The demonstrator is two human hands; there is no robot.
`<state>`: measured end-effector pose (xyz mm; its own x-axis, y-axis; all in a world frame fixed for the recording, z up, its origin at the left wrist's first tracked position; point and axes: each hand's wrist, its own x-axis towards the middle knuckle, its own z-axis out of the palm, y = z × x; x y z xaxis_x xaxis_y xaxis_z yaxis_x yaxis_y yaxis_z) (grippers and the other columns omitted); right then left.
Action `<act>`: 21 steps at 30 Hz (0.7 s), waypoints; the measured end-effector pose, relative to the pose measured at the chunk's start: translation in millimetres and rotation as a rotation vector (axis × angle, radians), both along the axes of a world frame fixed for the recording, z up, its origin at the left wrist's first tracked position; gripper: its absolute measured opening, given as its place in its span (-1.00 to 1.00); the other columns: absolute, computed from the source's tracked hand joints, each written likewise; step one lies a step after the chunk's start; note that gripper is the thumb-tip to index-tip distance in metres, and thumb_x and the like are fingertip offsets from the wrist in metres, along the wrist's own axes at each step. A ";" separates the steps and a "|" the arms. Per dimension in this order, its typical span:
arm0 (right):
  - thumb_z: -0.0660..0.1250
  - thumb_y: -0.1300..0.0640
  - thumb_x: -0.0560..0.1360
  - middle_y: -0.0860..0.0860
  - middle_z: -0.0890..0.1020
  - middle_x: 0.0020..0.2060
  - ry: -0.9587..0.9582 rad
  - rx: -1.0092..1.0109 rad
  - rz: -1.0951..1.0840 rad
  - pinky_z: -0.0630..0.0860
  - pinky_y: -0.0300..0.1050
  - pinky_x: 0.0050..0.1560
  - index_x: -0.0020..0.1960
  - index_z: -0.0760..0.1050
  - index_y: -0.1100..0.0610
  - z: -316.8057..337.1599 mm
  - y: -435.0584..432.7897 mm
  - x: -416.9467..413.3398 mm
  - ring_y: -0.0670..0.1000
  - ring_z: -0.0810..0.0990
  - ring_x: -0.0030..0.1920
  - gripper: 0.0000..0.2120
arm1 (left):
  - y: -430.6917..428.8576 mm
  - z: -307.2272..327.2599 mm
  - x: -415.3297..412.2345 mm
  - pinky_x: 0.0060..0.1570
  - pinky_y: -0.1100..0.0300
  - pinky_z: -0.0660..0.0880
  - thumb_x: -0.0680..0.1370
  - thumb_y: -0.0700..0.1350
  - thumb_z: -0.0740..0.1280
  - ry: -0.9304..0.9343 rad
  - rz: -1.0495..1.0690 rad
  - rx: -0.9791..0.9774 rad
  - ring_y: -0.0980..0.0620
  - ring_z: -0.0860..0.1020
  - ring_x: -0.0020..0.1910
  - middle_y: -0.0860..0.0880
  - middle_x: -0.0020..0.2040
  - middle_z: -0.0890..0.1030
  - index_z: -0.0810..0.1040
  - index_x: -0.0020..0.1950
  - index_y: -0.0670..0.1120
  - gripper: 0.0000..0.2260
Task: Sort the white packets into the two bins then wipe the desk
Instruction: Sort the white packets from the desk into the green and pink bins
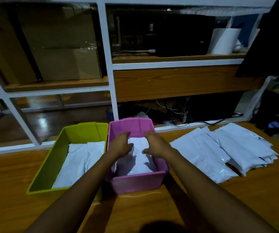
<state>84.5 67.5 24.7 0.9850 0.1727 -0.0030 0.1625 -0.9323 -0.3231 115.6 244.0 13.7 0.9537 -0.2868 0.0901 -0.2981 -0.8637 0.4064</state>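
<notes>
1. A pink plastic bin (136, 182) is seen at the centre of a wood-grain desk (9, 190), with both of a person's bare forearms reaching into it from the near edge.
2. The left hand (120, 145) is held over the bin's left side, fingers curled and loosely spread, its fingertips touching the left edge of the topmost white packet (138, 148); no firm grip can be made out.
3. The right hand (155, 144) is set against the same packet's right edge, thumb below and fingers slightly parted above; whether the packet is pinched or only steadied cannot be told.
4. That packet is shown lying on further white packets inside the pink bin.
5. A lime-green bin (51, 165) is placed just beside the pink one, on its left, their walls close or touching; white packets (78, 163) are laid flat along its floor.
6. A fanned stack of unsorted white packets (222, 152) is spread on the desk to the right of the pink bin, apart from it.
7. White-framed shelving (109, 73) is seen behind the desk, with a cardboard box (59, 44) on the left and a white roll (224, 41) on the upper right shelf.
</notes>
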 end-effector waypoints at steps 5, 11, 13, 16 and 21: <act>0.45 -0.01 0.44 0.11 0.02 0.57 -0.193 0.137 -0.092 0.32 0.06 0.37 0.56 0.06 -0.01 35.1 -28.7 -78.2 0.16 0.09 0.53 -0.17 | -25.7 25.8 -70.3 0.24 0.08 0.39 0.54 -0.10 0.36 -0.252 0.053 -0.305 -0.18 0.51 0.27 -0.16 0.34 0.51 0.43 0.40 -0.17 -0.57; 0.37 0.07 0.51 -0.04 -0.02 0.57 -0.352 0.187 -0.214 0.40 0.04 0.26 0.56 0.02 -0.05 55.8 -73.3 -187.1 0.10 0.04 0.53 -0.24 | -76.3 51.5 -165.2 0.33 0.20 0.24 0.52 -0.04 0.30 -0.363 -0.002 -0.529 -0.08 0.35 0.44 -0.14 0.41 0.45 0.45 0.38 -0.16 -0.55; 0.38 0.04 0.51 -0.06 -0.01 0.57 -0.394 0.183 -0.259 0.41 -0.01 0.26 0.56 0.00 -0.07 56.0 -88.2 -216.2 0.07 0.06 0.52 -0.23 | -93.9 49.3 -193.5 0.35 0.18 0.24 0.51 -0.02 0.28 -0.373 -0.028 -0.552 -0.03 0.32 0.46 -0.11 0.44 0.41 0.44 0.40 -0.14 -0.53; 0.38 0.01 0.51 -0.04 0.00 0.57 -0.414 0.204 -0.280 0.36 0.01 0.33 0.56 -0.01 -0.08 53.0 -108.1 -252.8 0.07 0.06 0.52 -0.22 | -118.2 45.1 -231.3 0.37 0.20 0.23 0.51 -0.03 0.28 -0.385 -0.061 -0.576 0.04 0.28 0.46 -0.09 0.46 0.37 0.43 0.41 -0.14 -0.53; 0.44 0.02 0.47 -0.05 0.04 0.57 -0.463 0.275 -0.279 0.36 0.00 0.32 0.55 0.06 -0.07 30.5 -139.3 -297.4 0.08 0.12 0.52 -0.21 | -143.9 26.0 -270.7 0.40 0.18 0.24 0.54 -0.06 0.30 -0.373 -0.138 -0.572 0.09 0.23 0.49 -0.03 0.50 0.31 0.41 0.42 -0.09 -0.55</act>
<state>-212.9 -71.8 55.2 0.8814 -0.1584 0.4450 0.1057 -0.8521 -0.5126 -155.1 100.1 39.7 0.7875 -0.2132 0.5782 -0.5985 -0.4883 0.6351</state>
